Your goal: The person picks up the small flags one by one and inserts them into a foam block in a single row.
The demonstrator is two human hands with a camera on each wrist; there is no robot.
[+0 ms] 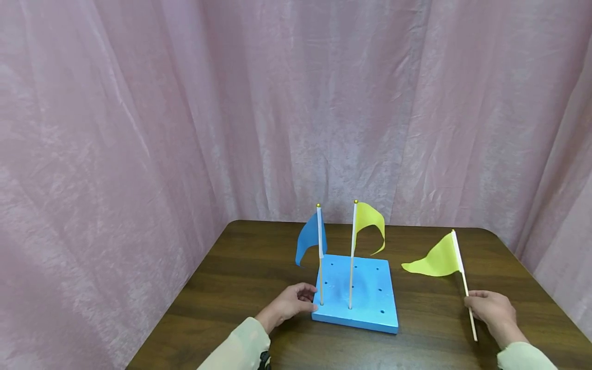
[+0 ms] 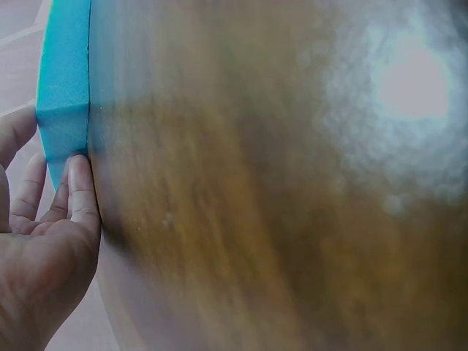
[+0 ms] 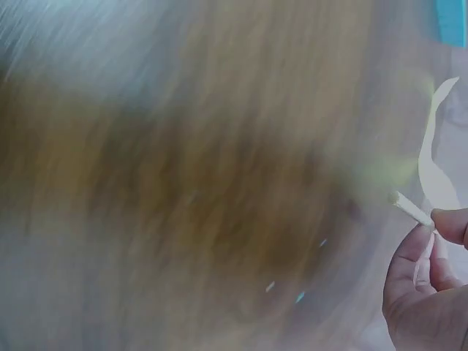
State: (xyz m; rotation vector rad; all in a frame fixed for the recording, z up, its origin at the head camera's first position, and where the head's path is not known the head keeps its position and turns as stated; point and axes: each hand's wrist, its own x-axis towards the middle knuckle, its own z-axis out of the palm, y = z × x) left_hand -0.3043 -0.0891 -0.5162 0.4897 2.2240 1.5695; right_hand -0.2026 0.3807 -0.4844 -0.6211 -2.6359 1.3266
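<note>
A flat blue board [image 1: 365, 319] with rows of small holes lies on the table. In its front-left hole stands a blue flag [image 1: 309, 237]. A yellow flag [image 1: 370, 221] stands upright in the front-middle hole. My left hand [image 1: 292, 303] touches the board's left edge near the front corner; the left wrist view shows fairly straight fingers against the blue side [image 2: 64, 73]. Off to the right, my right hand [image 1: 494, 311] pinches the lower stick of another yellow flag [image 1: 439, 257] between thumb and fingers. That flag leans, its cloth pointing left; the stick's bottom end [image 3: 409, 208] sticks out below the fingers.
Dark brown wood makes up the table [image 1: 259, 257], with rounded far corners. Pink curtains [image 1: 324, 113] hang behind it and along both sides. Wood surface lies between the board and the right hand. Bright light reflects off the tabletop in the left wrist view.
</note>
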